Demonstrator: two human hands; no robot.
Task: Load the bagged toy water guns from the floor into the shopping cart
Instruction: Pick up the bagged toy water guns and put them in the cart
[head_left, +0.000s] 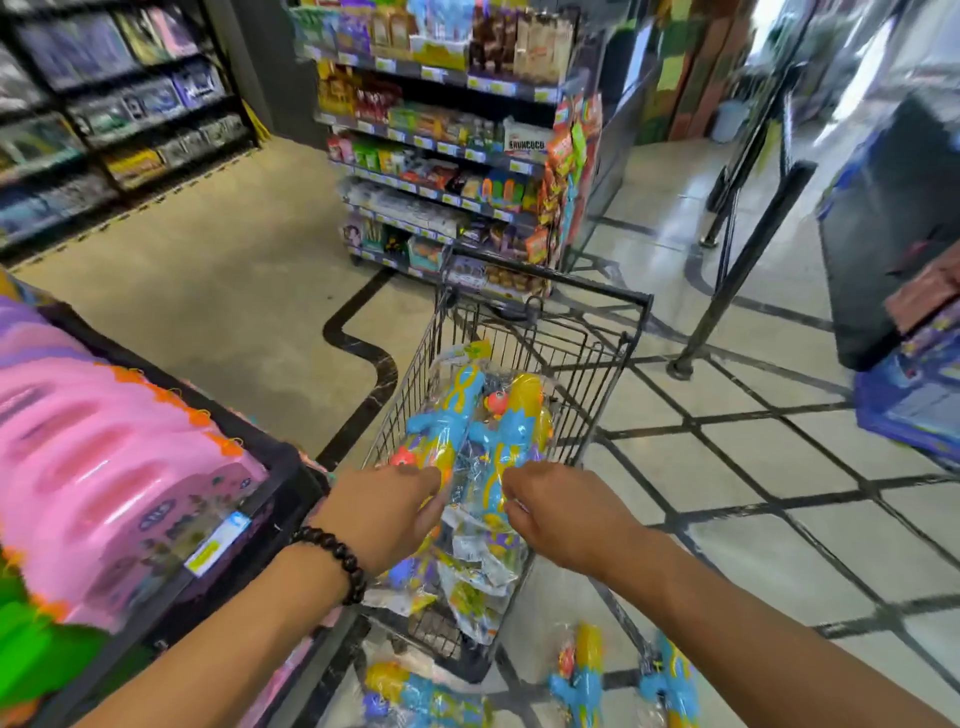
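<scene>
Two bare forearms reach in from the bottom of the frame, the left one wearing a dark bead bracelet. The left hand and the right hand are both down in the black wire shopping cart at centre, fingers curled onto the clear bags of the toy water guns piled there; how firm the hold is I cannot tell, as the fingertips are hidden behind the hands and the plastic. At least two blue and yellow guns lie on top, with more bags crumpled underneath, too tangled to count. Three more bagged guns lie on the floor along the bottom edge, partly cut off by the frame and the right forearm. The floor is pale glossy tile with dark diagonal lines on the right and plain beige on the left. A snack shelf stands at upper centre, boxed goods fill the blurred upper left, and pink packaged toys crowd a display at lower left.
</scene>
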